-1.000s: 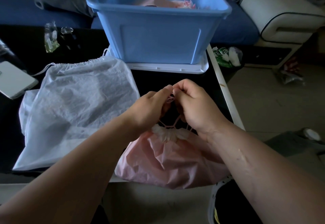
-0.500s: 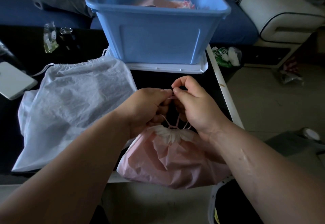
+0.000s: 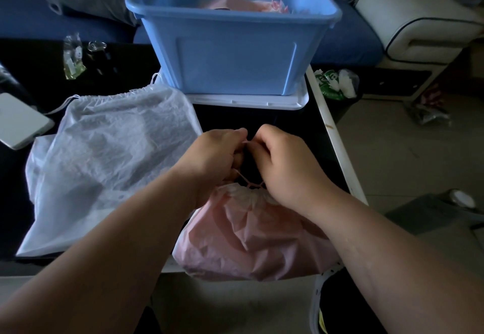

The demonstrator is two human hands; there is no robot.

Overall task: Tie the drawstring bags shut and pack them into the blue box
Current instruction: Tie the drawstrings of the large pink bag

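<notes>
Since a moment ago the left hand [image 3: 217,155] and right hand [image 3: 282,160] have parted slightly, each pinching the pink cord [image 3: 251,185] above the cinched pink drawstring bag [image 3: 248,242] at the surface's [image 3: 262,119] near edge. They are probably tightening a knot, and the blue box [image 3: 235,53] waits beyond.

The black table [image 3: 235,119] has a pale rim along its right edge. Near the far right corner lies a white lid [image 3: 248,101], and the blue box [image 3: 235,58] stands on it (so not directly on the tabletop). A white drawstring bag [image 3: 112,155] lies flat across the left half, its mouth just beside the lid. A pink bag [image 3: 248,242], gathered by its drawstring [image 3: 248,184], overhangs the near edge. A flat white device [image 3: 18,121] sits at the left edge, and a clear packet [image 3: 72,57] lies near the far edge.
</notes>
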